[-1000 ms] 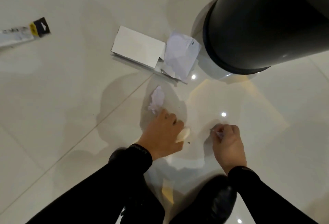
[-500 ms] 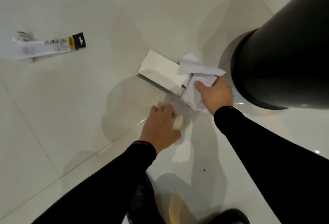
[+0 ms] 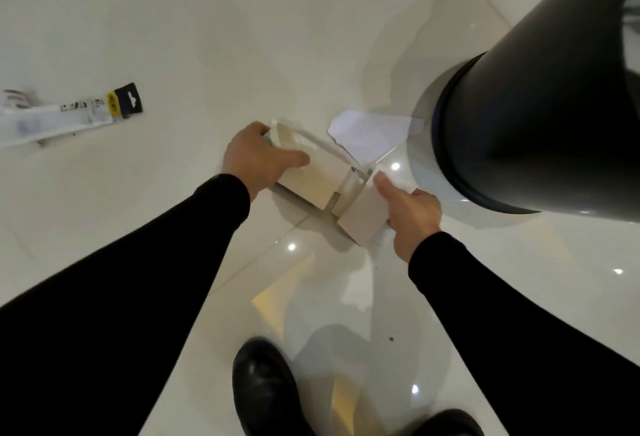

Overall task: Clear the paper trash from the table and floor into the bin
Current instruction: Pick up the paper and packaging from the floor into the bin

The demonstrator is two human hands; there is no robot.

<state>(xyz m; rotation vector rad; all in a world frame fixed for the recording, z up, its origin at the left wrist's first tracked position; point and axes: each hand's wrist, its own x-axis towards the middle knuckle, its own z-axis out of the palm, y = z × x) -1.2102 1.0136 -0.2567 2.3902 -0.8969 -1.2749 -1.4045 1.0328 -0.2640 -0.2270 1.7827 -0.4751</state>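
Your left hand (image 3: 258,158): fingers curled round 9 o'clock end of flat white cardboard box (image 3: 311,179). Your right hand (image 3: 412,217): pinches 3 o'clock box flap plus crumpled white paper (image 3: 403,185). Hazard: overloaded pinch may drop paper short of dark grey cylindrical bin (image 3: 519,131), 2 o'clock.

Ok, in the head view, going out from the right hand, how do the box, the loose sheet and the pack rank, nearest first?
1. Box: the right hand grips its right end.
2. Sheet: on the floor just beyond the hand.
3. Pack: on the floor, far left.
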